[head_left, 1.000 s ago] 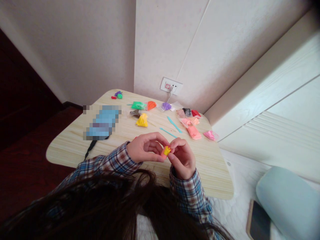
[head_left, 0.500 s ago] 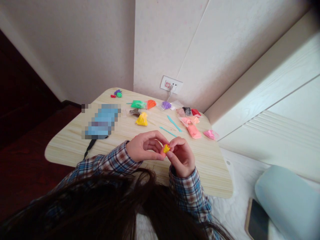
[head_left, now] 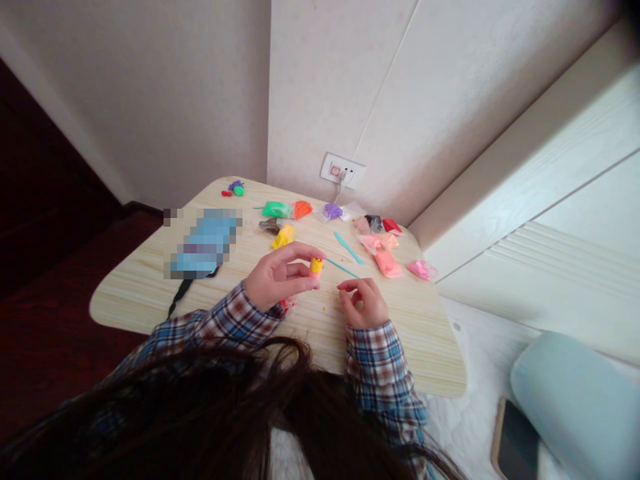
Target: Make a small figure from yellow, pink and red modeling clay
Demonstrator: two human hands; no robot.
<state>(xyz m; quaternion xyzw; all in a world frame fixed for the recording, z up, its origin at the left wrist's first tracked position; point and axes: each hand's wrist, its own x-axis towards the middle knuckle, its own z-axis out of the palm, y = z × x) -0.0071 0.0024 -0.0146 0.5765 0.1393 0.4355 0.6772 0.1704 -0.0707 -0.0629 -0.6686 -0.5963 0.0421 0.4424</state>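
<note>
My left hand [head_left: 280,277] is closed in a pinch on a small upright clay piece [head_left: 316,268], yellow and bumpy on top and salmon-pink below. Thumb and fingertips grip its sides above the table. To its right, my right hand [head_left: 364,303] hovers low over the table, apart from the piece. Its fingers are curled, with thumb and index tips close together; whatever they may hold is too small to make out. Tiny yellow crumbs [head_left: 324,308] lie between the hands. Under my left wrist a red clay bag [head_left: 287,305] partly shows.
A thin blue tool [head_left: 342,268] and a wider blue clay knife [head_left: 349,247] lie beyond my hands. Bags of yellow [head_left: 283,237], green [head_left: 278,209] and salmon clay [head_left: 388,263] rest farther back. Small clay shapes [head_left: 237,189] sit at the far left corner, behind a blurred device [head_left: 205,243].
My right hand has let go of the clay piece and moved slightly right. My left hand has lifted the piece up and left, turning it upright. Crumbs now show on the table.
</note>
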